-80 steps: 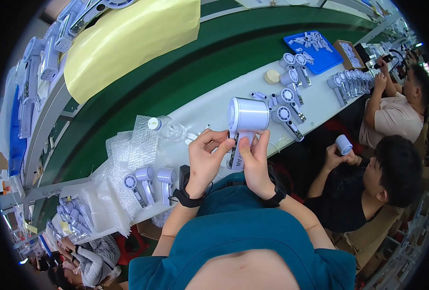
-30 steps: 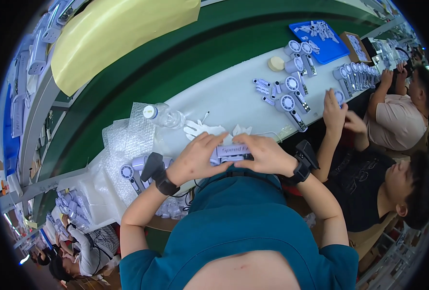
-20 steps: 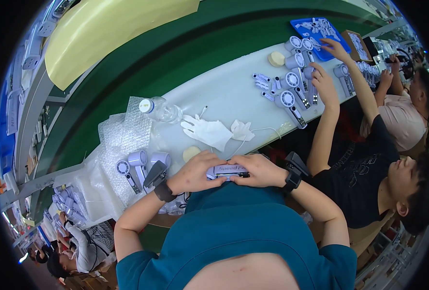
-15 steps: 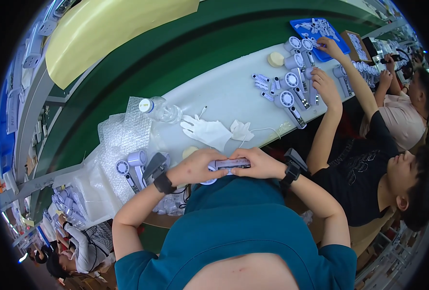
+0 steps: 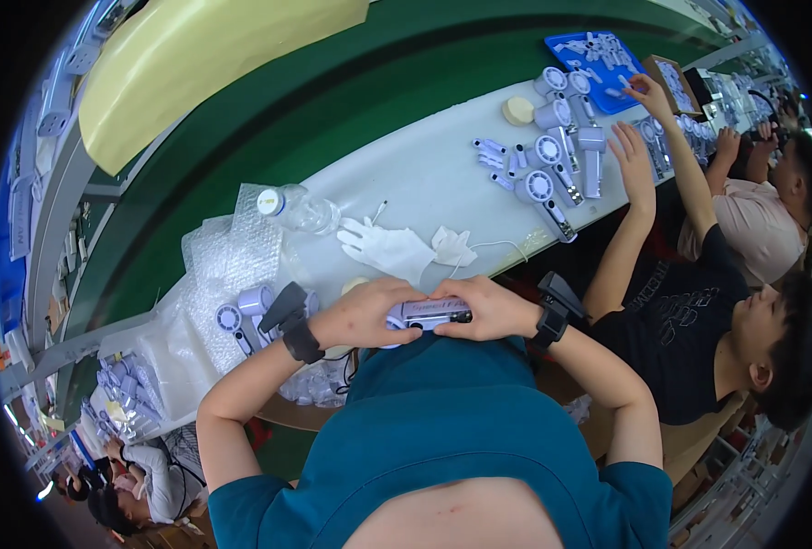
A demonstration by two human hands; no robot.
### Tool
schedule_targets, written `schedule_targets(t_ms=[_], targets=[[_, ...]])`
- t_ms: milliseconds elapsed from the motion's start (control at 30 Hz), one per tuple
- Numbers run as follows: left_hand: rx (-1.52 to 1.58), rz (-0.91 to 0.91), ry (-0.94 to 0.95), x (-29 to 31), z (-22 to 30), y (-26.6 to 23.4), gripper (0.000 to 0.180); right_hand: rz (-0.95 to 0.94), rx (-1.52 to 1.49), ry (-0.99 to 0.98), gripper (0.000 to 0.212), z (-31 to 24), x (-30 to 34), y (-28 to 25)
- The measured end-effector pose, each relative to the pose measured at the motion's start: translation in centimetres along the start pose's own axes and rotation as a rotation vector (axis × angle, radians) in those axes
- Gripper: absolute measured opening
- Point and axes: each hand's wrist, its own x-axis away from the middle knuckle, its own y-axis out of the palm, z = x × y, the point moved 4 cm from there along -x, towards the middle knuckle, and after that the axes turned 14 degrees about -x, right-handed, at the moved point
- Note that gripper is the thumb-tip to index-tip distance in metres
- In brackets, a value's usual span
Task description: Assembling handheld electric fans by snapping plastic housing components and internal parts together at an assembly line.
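Note:
A lavender handheld fan (image 5: 431, 310) is held sideways between my two hands, close to my body at the table's near edge. My left hand (image 5: 365, 314) closes around its round head end, which the fingers mostly cover. The far end of the handle, with an opening that shows dark and metallic parts, is gripped by my right hand (image 5: 486, 309). Both thumbs press on the near side of the handle. Beyond my hands lies a white glove (image 5: 387, 249). More lavender fans (image 5: 256, 300) lie left of my left wrist.
On the white table (image 5: 424, 174) are a clear bottle (image 5: 307, 212), bubble wrap (image 5: 232, 247), crumpled white tissue (image 5: 452, 245) and a thin cable. Several fans (image 5: 540, 187) and small handle pieces lie at right, before a blue tray (image 5: 598, 64). A co-worker's hands (image 5: 639, 165) reach in there.
The fan has turned slightly in my hands, so more of its open handle side shows. The co-worker's hands have lifted away from the fans at right.

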Motion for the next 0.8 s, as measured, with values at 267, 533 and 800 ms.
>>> schedule_targets(t_ms=[267, 533, 800], targets=[[0.090, -0.006, -0.079, -3.5, -1.9, -0.2, 0.036, 0.152, -0.161, 0.028, 0.027, 2.9, 1.1, -2.0], [0.341, 0.560, -0.436, -8.6, -5.0, -3.8, 0.031, 1.305, -0.626, 0.043, 0.023, 9.1, 6.1, -20.1], [0.501, 0.218, -0.547, -11.8, -4.9, 0.9, 0.028, 1.546, 0.056, 0.586, 0.045, 14.9, 8.5, -36.5]])
